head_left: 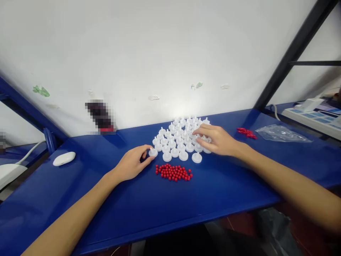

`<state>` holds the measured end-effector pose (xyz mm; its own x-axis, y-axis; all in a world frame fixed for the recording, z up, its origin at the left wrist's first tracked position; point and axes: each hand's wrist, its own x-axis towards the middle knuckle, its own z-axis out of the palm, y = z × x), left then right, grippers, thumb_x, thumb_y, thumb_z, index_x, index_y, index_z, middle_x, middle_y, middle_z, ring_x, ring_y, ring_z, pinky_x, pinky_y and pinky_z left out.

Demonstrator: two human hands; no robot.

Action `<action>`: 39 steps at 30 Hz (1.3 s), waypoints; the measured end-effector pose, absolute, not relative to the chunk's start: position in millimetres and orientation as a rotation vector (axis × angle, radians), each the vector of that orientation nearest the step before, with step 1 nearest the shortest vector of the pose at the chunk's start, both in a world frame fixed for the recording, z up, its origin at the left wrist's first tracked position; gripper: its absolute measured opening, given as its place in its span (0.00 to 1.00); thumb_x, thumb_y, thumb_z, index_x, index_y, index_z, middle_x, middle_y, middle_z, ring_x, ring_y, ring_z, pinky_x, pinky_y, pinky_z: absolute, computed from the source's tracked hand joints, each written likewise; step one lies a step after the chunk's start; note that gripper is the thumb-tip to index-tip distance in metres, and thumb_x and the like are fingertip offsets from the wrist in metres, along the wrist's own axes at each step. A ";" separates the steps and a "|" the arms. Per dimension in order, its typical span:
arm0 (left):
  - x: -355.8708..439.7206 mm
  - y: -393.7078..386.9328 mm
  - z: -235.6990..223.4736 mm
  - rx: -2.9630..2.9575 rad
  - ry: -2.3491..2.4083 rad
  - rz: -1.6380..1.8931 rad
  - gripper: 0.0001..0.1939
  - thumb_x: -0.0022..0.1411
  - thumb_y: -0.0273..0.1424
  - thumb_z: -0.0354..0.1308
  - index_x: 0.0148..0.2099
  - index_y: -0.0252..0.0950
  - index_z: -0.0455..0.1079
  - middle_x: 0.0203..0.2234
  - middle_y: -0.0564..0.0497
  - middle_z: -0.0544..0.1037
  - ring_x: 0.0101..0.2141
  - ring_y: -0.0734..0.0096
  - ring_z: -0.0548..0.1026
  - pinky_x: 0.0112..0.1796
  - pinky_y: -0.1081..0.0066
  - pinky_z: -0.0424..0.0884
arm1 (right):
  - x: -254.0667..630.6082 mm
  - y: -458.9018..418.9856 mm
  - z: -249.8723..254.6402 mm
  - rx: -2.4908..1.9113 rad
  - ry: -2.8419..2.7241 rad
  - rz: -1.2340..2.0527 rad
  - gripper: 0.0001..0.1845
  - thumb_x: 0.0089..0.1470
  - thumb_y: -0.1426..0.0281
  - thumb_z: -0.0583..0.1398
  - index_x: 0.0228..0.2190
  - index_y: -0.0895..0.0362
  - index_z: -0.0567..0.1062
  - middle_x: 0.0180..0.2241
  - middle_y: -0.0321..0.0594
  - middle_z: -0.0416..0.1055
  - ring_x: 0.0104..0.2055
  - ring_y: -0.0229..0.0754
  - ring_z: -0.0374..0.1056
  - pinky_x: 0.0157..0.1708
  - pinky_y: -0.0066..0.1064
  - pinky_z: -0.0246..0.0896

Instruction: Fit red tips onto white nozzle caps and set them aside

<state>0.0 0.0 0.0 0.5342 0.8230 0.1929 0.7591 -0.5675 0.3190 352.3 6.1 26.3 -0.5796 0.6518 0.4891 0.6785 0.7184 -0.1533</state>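
Many white nozzle caps (180,138), each a round base with a thin upright spout, stand bunched on the blue tabletop. My left hand (133,161) has thumb and index finger around one white nozzle cap (153,152) at the bunch's left front edge. Over the right side of the bunch is my right hand (217,140), its fingers apart and slightly curled. Some caps are hidden beneath those fingers, and I see nothing held in them. Small red tip caps (174,172) lie in a loose patch in front of the white ones.
A small red pile (246,133) and a clear plastic bag (282,134) lie at the right. Toward the left is a white rounded case (64,158). A power strip (314,119) sits at far right. Metal posts (295,53) and a white wall (160,57) bound the blue table (128,217).
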 end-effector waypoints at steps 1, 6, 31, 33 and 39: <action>-0.3 -0.2 -0.8 2.547 1.357 0.504 0.18 0.69 0.44 0.48 0.55 0.40 0.64 0.25 0.57 0.67 0.25 0.73 0.66 0.29 0.71 0.60 | 348.1 1.6 27.9 -0.947 -2.473 -0.049 0.17 0.62 0.63 0.53 0.44 0.59 0.75 0.36 0.45 0.72 0.36 0.44 0.67 0.37 0.35 0.60; 0.0 0.0 -1.1 2.556 1.361 0.514 0.17 0.68 0.43 0.49 0.53 0.40 0.66 0.23 0.57 0.66 0.23 0.73 0.66 0.27 0.72 0.58 | 334.3 -8.2 23.7 -0.850 -2.644 0.020 0.17 0.53 0.60 0.63 0.41 0.58 0.74 0.39 0.44 0.71 0.40 0.46 0.65 0.43 0.39 0.59; -1.2 0.7 0.0 2.536 1.276 0.547 0.17 0.69 0.41 0.48 0.54 0.39 0.64 0.22 0.58 0.64 0.23 0.73 0.64 0.27 0.71 0.60 | 314.2 -30.6 25.8 -0.659 -2.799 0.269 0.05 0.53 0.73 0.61 0.31 0.53 0.78 0.32 0.36 0.73 0.37 0.41 0.63 0.41 0.37 0.51; -2.3 -0.9 -0.6 2.497 1.286 0.616 0.16 0.69 0.40 0.48 0.55 0.38 0.61 0.23 0.58 0.66 0.23 0.73 0.66 0.28 0.71 0.62 | 313.8 -29.3 23.4 -0.662 -2.744 0.256 0.05 0.53 0.74 0.60 0.31 0.55 0.78 0.30 0.36 0.73 0.35 0.40 0.63 0.40 0.36 0.52; 0.2 -7.8 1.5 2.559 1.269 0.978 0.09 0.61 0.32 0.56 0.44 0.37 0.67 0.29 0.54 0.75 0.29 0.73 0.72 0.33 0.72 0.68 | 307.0 -20.6 19.5 -0.716 -2.433 0.219 0.04 0.54 0.72 0.60 0.30 0.57 0.76 0.25 0.34 0.72 0.29 0.36 0.66 0.41 0.37 0.57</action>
